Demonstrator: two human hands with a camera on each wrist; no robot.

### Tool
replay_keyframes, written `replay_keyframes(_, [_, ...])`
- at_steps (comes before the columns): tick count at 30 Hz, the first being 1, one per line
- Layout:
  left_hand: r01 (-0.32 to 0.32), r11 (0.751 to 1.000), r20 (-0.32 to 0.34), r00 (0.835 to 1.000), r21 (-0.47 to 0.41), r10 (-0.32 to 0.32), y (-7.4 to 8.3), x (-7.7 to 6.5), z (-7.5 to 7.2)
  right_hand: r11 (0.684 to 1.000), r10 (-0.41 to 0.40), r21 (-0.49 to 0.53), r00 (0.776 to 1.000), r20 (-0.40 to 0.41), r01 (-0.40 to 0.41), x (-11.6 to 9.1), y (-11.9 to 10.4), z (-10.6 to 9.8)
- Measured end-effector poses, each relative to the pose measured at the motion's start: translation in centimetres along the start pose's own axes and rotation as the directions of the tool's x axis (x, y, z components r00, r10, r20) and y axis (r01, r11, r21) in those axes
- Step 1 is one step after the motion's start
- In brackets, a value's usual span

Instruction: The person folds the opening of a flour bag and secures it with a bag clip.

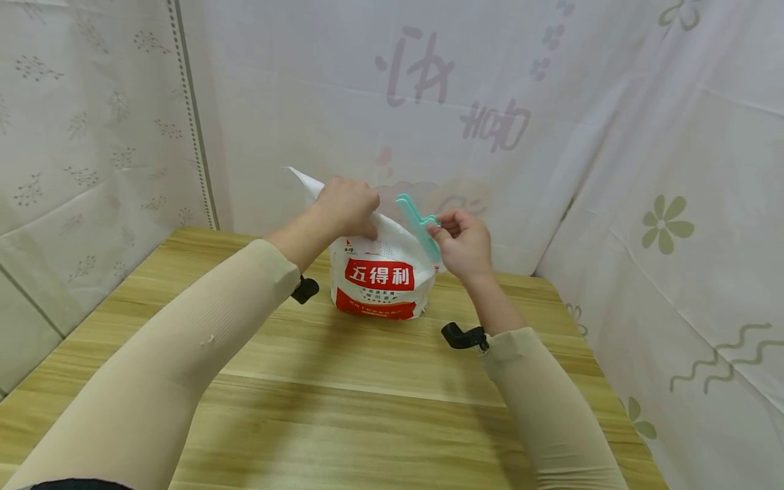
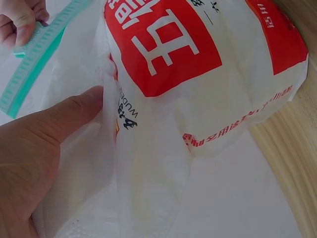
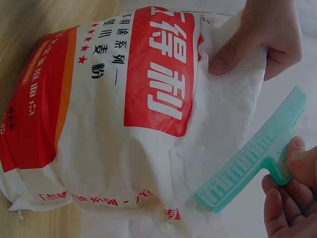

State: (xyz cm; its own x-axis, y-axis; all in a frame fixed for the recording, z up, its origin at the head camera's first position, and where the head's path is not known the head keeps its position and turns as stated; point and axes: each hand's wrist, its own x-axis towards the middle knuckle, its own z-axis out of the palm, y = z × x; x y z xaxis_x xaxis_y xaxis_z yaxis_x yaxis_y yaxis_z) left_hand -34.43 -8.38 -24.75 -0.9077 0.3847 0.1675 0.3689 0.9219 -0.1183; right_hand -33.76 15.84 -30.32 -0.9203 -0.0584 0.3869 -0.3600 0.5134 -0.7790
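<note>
A white flour bag (image 1: 380, 299) with red panels stands upright at the back of the table, its top folded over. My left hand (image 1: 346, 207) grips that folded top, the thumb pressing its near side in the left wrist view. Between the thumb and fingers of my right hand (image 1: 467, 245) is the handle of a mint-green bag clip (image 3: 255, 153). The long clip slants at the bag's right upper edge. Its lower end overlaps the bag's edge in the right wrist view; whether it clamps the plastic I cannot tell.
The wood-grain table (image 1: 343, 408) stretches from the bag toward me. Pale patterned curtains (image 1: 294, 82) hang behind it and on both sides. Black wrist mounts (image 1: 463, 336) stick out from both beige sleeves (image 1: 539, 401).
</note>
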Motion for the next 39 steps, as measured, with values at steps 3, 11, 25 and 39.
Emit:
replay_keyframes(3, [0.001, 1.000, 0.002, 1.000, -0.001, -0.001, 0.0, 0.0, 0.0, 1.000, -0.022, -0.018, 1.000, 0.010, 0.022, 0.0, -0.1, 0.2])
replay_keyframes(11, [0.004, 1.000, 0.010, 1.000, -0.003, -0.004, -0.1, 0.3, -0.2, 0.993, -0.085, -0.077, 0.996, 0.026, 0.086, 0.2, -0.1, 0.9])
replay_keyframes(25, [0.021, 1.000, 0.033, 0.999, -0.007, -0.020, -0.3, 0.6, -0.3, 0.987, -0.097, -0.122, 0.993, 0.069, 0.105, 0.4, -0.3, 1.3])
replay_keyframes(39, [0.001, 1.000, 0.052, 0.999, -0.024, 0.000, -0.4, 0.5, -0.6, 0.978, -0.089, -0.179, 0.991, 0.102, 0.106, 0.4, -0.4, 1.9])
